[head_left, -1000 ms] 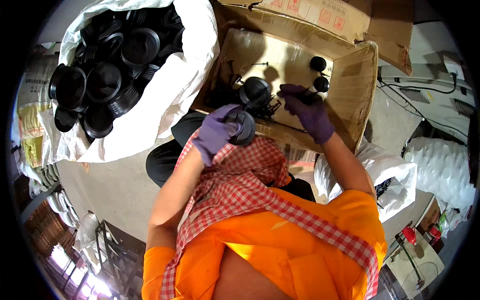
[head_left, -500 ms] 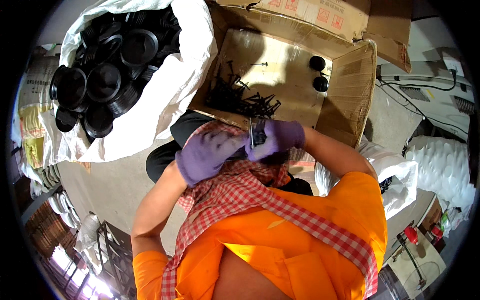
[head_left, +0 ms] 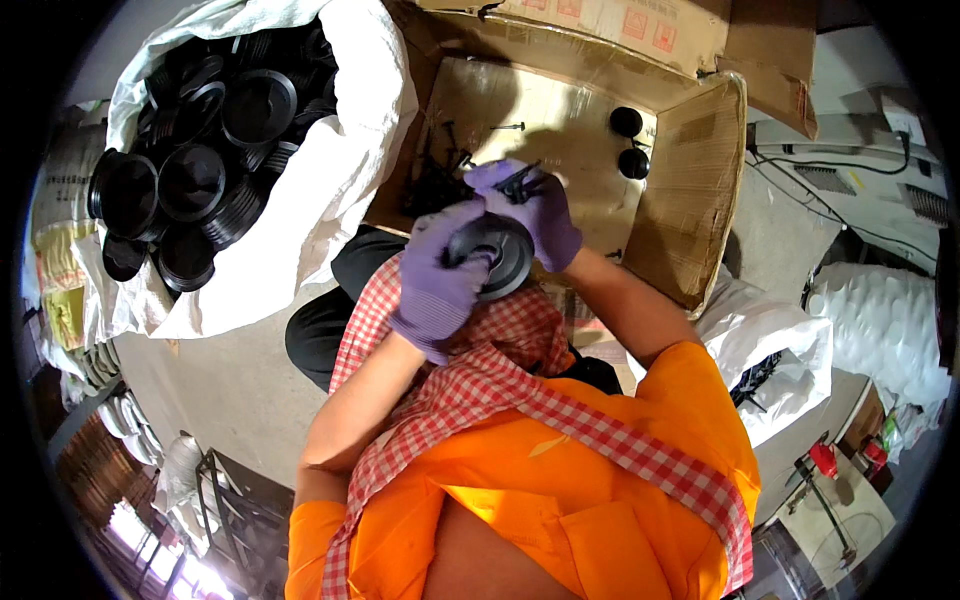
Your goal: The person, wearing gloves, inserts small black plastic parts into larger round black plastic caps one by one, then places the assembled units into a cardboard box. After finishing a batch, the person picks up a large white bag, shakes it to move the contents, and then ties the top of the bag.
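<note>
My left hand, in a purple glove, is closed on a round black plastic disc with a raised rim, held over my lap at the box's near edge. Just above it, my right hand, gloved the same way, is closed around black bolt-like pins that poke out between its fingers. Behind the hands, a heap of similar pins lies in the cardboard box, partly covered by the gloves. One loose pin rests farther back on the box floor.
Two round black pieces sit at the box's right side. A white sack full of black discs stands at the left. Another white bag with dark parts is at the right. A red checked apron covers my lap.
My right hand has moved up and forward over the box, with pins showing in its grip. My left hand has turned, and the disc it holds now shows its round face.
</note>
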`<state>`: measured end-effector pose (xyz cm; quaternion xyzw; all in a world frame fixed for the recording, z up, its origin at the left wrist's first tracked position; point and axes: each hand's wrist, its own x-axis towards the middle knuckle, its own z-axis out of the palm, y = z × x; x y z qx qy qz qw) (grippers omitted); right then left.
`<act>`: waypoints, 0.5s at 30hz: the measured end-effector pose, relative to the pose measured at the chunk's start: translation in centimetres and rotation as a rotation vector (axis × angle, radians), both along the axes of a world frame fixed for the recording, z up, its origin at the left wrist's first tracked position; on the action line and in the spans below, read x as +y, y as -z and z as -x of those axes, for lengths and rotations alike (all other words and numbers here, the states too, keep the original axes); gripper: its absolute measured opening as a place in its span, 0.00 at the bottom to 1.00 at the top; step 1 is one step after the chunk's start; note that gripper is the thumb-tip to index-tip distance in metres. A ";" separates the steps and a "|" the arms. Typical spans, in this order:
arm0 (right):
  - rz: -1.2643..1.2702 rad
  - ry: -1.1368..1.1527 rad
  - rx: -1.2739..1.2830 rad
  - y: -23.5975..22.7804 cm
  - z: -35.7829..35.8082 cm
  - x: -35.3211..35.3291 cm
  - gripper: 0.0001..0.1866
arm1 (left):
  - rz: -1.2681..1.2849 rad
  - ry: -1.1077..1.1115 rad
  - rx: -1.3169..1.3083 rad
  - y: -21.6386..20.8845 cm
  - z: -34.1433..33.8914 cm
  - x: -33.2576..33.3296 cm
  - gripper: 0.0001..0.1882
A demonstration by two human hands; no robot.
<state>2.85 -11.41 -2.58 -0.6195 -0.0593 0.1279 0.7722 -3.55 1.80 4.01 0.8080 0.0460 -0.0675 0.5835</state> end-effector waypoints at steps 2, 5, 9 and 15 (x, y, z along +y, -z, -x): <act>0.496 0.053 -0.280 0.8 -0.5 -0.4 0.07 | -0.647 0.197 -0.085 -1.4 -0.3 -0.7 0.28; 0.894 0.122 -0.397 8.4 -2.1 -3.9 0.10 | -0.734 0.474 -0.226 -4.0 0.5 -3.1 0.25; 0.969 0.189 0.222 14.5 -5.4 -11.8 0.17 | -0.537 0.110 -0.488 -10.3 -2.0 3.0 0.27; 1.272 0.323 0.579 19.3 -6.3 -20.7 0.29 | -0.733 -0.528 -0.614 -15.9 -4.7 15.8 0.21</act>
